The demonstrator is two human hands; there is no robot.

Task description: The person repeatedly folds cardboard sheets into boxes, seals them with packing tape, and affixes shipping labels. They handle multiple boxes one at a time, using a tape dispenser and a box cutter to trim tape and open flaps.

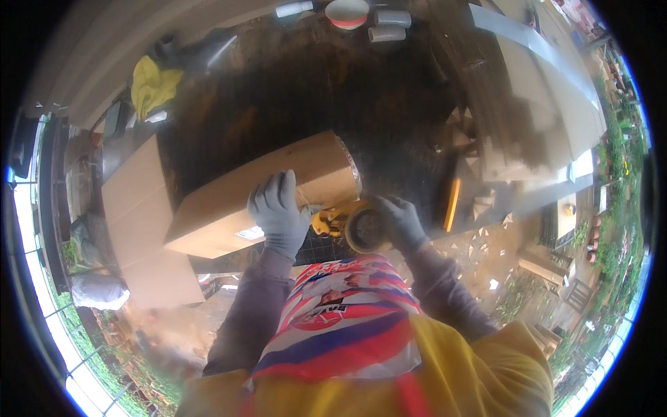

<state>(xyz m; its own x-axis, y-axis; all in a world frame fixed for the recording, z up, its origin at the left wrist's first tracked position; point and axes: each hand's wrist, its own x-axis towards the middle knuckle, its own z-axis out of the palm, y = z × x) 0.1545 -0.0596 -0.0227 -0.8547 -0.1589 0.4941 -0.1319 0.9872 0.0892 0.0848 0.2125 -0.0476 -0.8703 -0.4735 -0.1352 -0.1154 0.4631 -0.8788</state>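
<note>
A long brown cardboard box [264, 191] lies slantwise on the dark work table, with a white label low on its near side. My left hand [280, 212], in a grey glove, rests against the box's near side, fingers stretched upward and thumb out to the right. At the box's right end, something shiny, perhaps tape, runs along the edge. My right hand [401, 221], also gloved in grey, is closed around a yellow tape dispenser [340, 219] with a roll in it. The dispenser's front is close to my left thumb; whether it touches the box I cannot tell.
A flat cardboard sheet [149, 222] hangs over the table's left side. Stacked cardboard [535, 90] stands at the right. A yellow cloth [153, 87], a red-and-white bowl [347, 12] and grey rolls [389, 33] lie far back. An orange strip [452, 205] sits right, near cardboard scraps [484, 201].
</note>
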